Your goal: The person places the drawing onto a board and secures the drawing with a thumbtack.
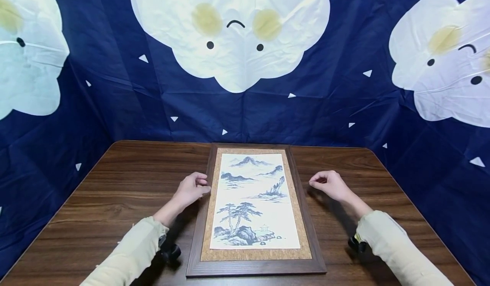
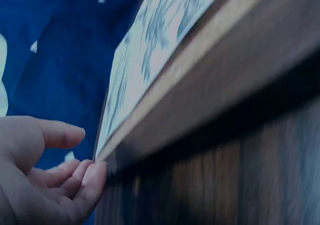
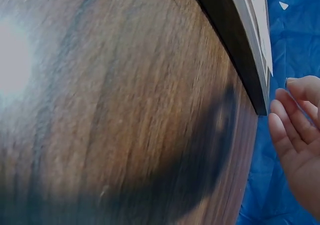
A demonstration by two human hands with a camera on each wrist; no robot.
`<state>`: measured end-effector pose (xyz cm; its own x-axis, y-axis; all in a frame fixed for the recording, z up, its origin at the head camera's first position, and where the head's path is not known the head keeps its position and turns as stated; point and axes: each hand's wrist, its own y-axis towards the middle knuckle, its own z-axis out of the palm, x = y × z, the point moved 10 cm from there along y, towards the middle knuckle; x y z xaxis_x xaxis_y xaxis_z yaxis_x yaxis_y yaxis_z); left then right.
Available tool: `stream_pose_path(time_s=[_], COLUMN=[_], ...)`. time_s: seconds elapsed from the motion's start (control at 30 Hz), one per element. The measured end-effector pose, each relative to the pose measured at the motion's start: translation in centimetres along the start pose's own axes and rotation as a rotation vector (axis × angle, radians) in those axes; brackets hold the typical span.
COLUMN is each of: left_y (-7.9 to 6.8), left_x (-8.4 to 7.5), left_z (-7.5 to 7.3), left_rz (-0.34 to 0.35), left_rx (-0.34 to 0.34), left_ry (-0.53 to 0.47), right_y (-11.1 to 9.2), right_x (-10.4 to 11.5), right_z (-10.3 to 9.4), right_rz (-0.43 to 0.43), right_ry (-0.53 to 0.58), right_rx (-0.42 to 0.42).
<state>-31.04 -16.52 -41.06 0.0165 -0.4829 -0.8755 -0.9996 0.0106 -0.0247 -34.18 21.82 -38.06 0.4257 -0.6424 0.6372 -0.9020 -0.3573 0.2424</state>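
A dark wooden frame [image 1: 256, 267] lies flat on the table, with a cork board [image 1: 302, 235] inside it. On the cork lies a white sheet with a blue-grey ink landscape [image 1: 249, 192] of mountains, trees and a pavilion. My left hand [image 1: 193, 188] is at the frame's left side, fingers loosely bent and holding nothing; in the left wrist view its fingertips [image 2: 97, 172] come close to the frame's edge. To the right of the frame, my right hand [image 1: 329, 184] is raised, thumb and forefinger together. A tiny thin dark thing [image 3: 286, 82] shows at those fingertips; its kind is unclear.
The brown wood-grain table [image 1: 115, 209] extends on both sides of the frame. Behind and beside it hangs a dark blue cloth [image 1: 245, 116] with white clouds. Dark wrist devices [image 1: 169, 252] sit under both sleeves.
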Motion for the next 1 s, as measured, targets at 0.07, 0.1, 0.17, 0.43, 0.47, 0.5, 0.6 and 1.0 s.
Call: stream_pose_path(time_s=[0.07, 0.1, 0.17, 0.43, 0.47, 0.5, 0.6, 1.0], left_y=[0.3, 0.4, 0.6, 0.8, 0.8, 0.8, 0.8, 0.8], left_x=[0.3, 0.5, 1.1, 2.2, 2.2, 2.3, 2.5, 3.1], left_z=[-0.8, -1.1, -1.3, 0.0, 0.1, 0.2, 0.2, 0.4], left_rz=[0.024, 0.035, 0.043, 0.081, 0.086, 0.088, 0.094, 0.114], left_rx=[-0.006, -0.001, 0.023, 0.187, 0.193, 0.195, 0.202, 0.231], left_ry=[0.039, 0.057, 0.061, -0.019, -0.018, -0.018, -0.026, -0.090], right_y=[0.2, 0.4, 0.6, 1.6, 1.7, 1.7, 1.9, 3.0], right_x=[0.1, 0.2, 0.3, 1.1, 1.1, 1.2, 1.3, 1.1], right_z=[0.2, 0.3, 0.5, 1.5, 1.7, 1.8, 2.2, 4.7], right_rz=[0.003, 0.007, 0.007, 0.011, 0.013, 0.016, 0.025, 0.077], right_ry=[0.014, 0.019, 0.035, 0.082, 0.087, 0.093, 0.133, 0.321], right_rx=[0.006, 0.009, 0.011, 0.004, 0.003, 0.004, 0.000, 0.065])
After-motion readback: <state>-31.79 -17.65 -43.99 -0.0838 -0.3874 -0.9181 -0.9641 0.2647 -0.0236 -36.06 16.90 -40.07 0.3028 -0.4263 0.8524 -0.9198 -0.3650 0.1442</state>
